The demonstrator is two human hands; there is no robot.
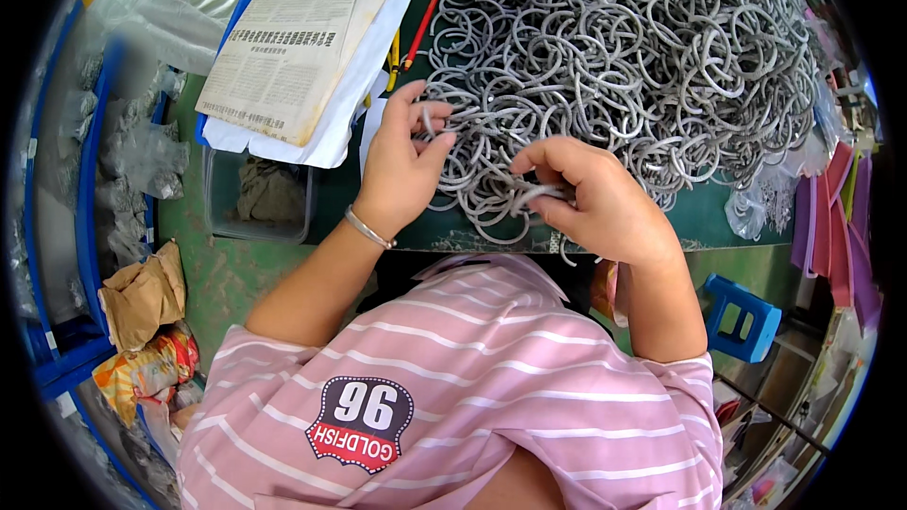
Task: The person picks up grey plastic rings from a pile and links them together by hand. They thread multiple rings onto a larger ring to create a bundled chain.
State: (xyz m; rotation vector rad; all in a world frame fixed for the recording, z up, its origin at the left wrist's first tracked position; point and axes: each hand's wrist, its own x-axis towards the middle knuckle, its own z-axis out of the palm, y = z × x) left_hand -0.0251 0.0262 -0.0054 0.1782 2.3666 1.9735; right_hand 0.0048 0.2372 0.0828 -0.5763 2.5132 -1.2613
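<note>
1. A large heap of grey metal rings (pixel 624 57) is spread over the far and right part of a dark green worktop (pixel 727 217).
2. The left hand (pixel 402 165) is held at the near left edge of the heap; a single small ring (pixel 427 119) is pinched between its thumb and fingers (pixel 416 99), which are closed on it.
3. A metal bracelet (pixel 367 228) is worn on the left wrist.
4. The right hand (pixel 600 198) is placed at the near edge of the heap, with its fingers (pixel 548 159) curled shut around a few grey rings (pixel 540 194).
5. Newspaper sheets (pixel 302 28) are laid at the far left, partly over a clear plastic box (pixel 257 196).
6. A blue stool (pixel 742 316) is seen near right, below the worktop.
</note>
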